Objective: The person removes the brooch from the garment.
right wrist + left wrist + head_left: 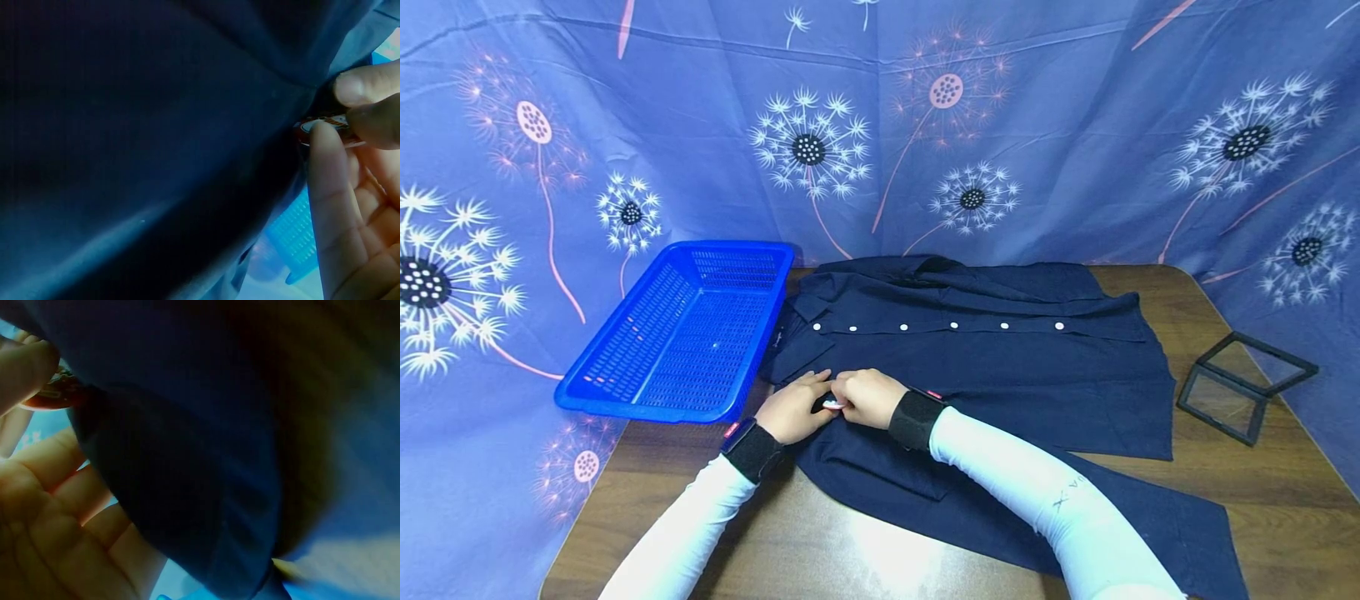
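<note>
A navy button-up shirt lies spread on the table with its collar to the left and a row of white buttons along its middle. Near its shoulder my right hand pinches a small badge, pale on its face with a reddish rim. The same badge shows at the fabric's edge in the right wrist view, between fingertips. Beside it, my left hand holds the shirt cloth, its thumb close to the badge. Raised cloth hides the left fingertips in the left wrist view.
A blue plastic basket stands at the left, against the shirt's collar end. On the right lies a black hinged frame with clear panes. The wooden table is backed by a blue dandelion-print cloth.
</note>
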Motion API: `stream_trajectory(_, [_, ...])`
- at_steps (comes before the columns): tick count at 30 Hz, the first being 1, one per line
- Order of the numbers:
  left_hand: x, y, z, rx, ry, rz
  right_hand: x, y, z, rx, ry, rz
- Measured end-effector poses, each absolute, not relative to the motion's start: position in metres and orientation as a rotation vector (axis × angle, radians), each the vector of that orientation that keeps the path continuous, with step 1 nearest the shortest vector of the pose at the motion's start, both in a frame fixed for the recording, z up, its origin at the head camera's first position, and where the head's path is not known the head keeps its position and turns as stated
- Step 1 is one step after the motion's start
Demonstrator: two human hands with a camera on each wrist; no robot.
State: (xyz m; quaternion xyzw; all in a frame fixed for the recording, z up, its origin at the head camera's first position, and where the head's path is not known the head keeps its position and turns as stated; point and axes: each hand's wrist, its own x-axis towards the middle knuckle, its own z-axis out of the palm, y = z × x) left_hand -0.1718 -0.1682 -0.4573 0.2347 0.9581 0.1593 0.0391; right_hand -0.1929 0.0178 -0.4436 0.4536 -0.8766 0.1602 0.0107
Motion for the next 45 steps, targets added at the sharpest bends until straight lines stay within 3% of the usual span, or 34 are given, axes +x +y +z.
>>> stream_trajectory(16, [-0.160,-0.167,-0.436,0.813,2.956,0.547,-0.192,0.021,-0.442,1.432,-2.716,0.519])
stream_trajectory(45, [-0.157,-0.167,-0.441,0.863,2.978,0.466,-0.193,0.020,-0.440,1.472,-2.800,0.513])
